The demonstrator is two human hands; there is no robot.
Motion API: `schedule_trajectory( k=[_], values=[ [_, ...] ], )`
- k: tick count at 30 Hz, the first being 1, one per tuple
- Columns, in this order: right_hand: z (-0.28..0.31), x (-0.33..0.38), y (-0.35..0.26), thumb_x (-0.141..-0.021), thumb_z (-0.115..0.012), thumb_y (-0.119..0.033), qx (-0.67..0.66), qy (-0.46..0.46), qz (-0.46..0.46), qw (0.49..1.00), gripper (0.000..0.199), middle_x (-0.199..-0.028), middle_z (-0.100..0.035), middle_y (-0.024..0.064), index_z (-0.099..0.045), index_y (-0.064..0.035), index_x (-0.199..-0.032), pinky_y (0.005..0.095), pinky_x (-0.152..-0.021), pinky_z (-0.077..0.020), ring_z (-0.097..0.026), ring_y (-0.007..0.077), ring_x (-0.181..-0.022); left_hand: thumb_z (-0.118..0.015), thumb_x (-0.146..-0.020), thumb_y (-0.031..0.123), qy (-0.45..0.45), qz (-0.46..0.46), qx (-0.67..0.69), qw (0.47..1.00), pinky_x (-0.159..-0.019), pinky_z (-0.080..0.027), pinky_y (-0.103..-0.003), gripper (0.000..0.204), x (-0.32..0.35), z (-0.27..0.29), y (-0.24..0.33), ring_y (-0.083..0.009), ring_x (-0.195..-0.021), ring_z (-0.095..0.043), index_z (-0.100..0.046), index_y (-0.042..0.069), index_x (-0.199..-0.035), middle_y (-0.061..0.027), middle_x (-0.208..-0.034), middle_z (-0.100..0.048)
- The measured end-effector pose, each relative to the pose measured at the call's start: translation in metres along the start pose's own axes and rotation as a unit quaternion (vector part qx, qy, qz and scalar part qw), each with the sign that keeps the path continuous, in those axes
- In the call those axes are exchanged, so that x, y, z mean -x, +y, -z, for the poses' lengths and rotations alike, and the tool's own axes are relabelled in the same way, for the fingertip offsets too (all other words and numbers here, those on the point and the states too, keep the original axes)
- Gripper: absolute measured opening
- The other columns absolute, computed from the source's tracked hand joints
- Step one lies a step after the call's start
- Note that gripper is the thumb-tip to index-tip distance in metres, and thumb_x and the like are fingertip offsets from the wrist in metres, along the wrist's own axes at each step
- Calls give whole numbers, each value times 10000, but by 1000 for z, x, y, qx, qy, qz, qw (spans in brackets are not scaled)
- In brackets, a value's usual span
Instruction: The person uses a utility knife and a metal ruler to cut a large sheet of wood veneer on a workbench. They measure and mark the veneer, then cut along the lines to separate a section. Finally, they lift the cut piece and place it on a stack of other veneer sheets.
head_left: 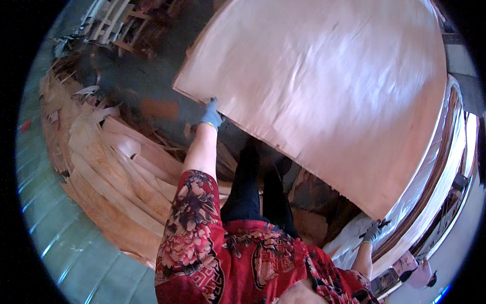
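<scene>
A large, pale, pinkish-tan wood veneer sheet [314, 96] spreads across the upper middle and right, with a wavy, shiny surface. Along its near left edge, my left hand [211, 116] in a grey glove is closed on the rim, the thumb side on top and the other fingers partly hidden beneath. My right hand [373, 233], also gloved in grey, holds the near right corner between its fingers. What lies directly under the sheet is mostly hidden.
At left, loose veneer pieces [111, 167] lie heaped in curled layers beside a greenish wall [76, 253]. A stack of layered sheets [430, 197] curves along the right. Wooden slats [114, 23] and scraps lie far left. Another person [417, 273] shows at lower right.
</scene>
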State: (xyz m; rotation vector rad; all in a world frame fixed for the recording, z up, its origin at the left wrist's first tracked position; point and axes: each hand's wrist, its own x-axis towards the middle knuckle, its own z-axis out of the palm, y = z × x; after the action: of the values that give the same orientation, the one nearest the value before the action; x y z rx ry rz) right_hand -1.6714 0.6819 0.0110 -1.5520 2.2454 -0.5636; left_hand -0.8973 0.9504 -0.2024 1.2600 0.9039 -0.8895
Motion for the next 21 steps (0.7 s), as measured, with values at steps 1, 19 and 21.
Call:
schedule_trajectory(
  k=[1, 19, 21],
  values=[
    [-4, -3, 4, -859, -590, -124, -35, 3, 73, 997, 624, -1193, -575, 68, -311, -37, -1410, 318, -702, -482, -570, 174, -831, -596, -821, 505, -26, 2, 21, 999, -826, -456, -456, 421, -1, 9, 1, -228, -1034, -545, -534, 243, -1145, -23, -1124, -590],
    [-35, 11, 12, -907, -541, -159, -63, -28, -72, 995, 431, -1065, -585, 8, -474, -43, -1317, 253, -744, -432, -506, 118, -821, -568, -901, 247, 54, -12, -186, 981, -827, -480, -411, 112, 36, 5, -17, -208, -869, -582, -568, 143, -942, -35, -885, -618],
    [-37, 10, 20, -900, -547, -145, -71, -16, -83, 994, 429, -1055, -587, 9, -481, -43, -1311, 247, -725, -433, -505, 113, -803, -555, -906, 227, 53, -13, -175, 983, -816, -492, -412, 93, 38, 2, -20, -211, -842, -591, -573, 136, -910, -32, -851, -623]
  ],
)
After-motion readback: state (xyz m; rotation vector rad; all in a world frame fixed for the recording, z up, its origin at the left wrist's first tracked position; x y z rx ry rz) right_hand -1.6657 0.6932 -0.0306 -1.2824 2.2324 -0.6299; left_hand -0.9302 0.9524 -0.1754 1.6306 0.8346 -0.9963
